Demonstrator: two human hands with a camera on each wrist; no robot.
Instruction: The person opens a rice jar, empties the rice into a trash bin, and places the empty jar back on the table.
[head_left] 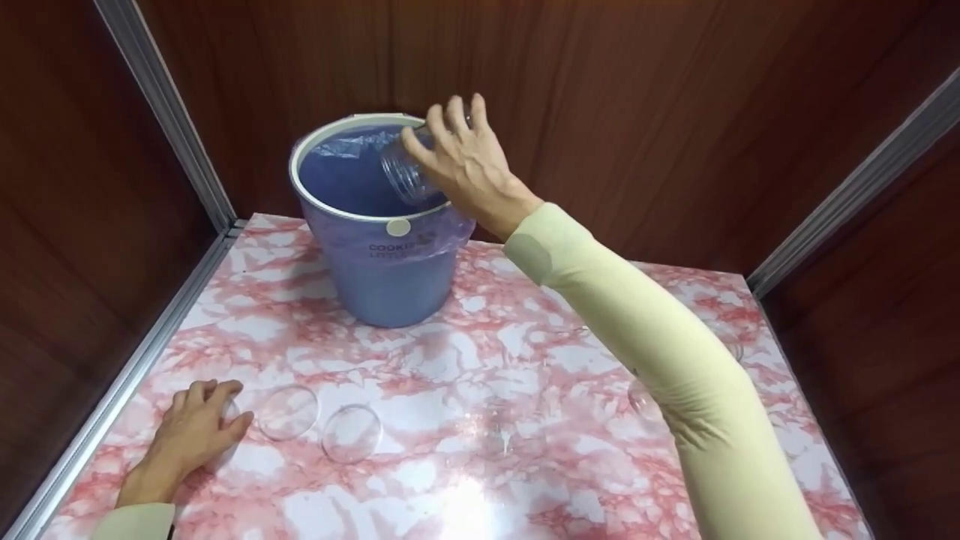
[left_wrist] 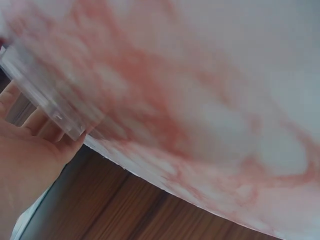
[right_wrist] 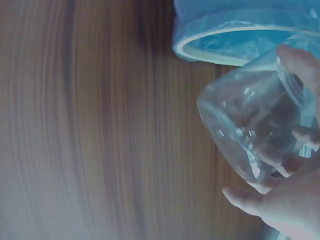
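A clear plastic jar (head_left: 405, 174) is tilted over the mouth of the blue bin (head_left: 390, 285), its threaded opening turned toward the bin's inside. My right hand (head_left: 472, 161) grips the jar from above with spread, bent fingers. In the right wrist view the jar (right_wrist: 235, 115) looks see-through, with fingers around it beside the bin's pale rim (right_wrist: 210, 57). At the table's left, my left hand (head_left: 191, 435) holds a clear round lid (left_wrist: 42, 90) between thumb and fingers, low at the tabletop. Most of that lid is hidden by the hand in the head view.
Two clear discs (head_left: 289, 412) lie right of my left hand on the red-and-white marbled table (head_left: 480, 360). Another clear round piece (head_left: 641, 399) is partly covered by my right arm. Brown wood-grain walls (head_left: 637, 120) and metal rails (head_left: 169, 105) enclose the table.
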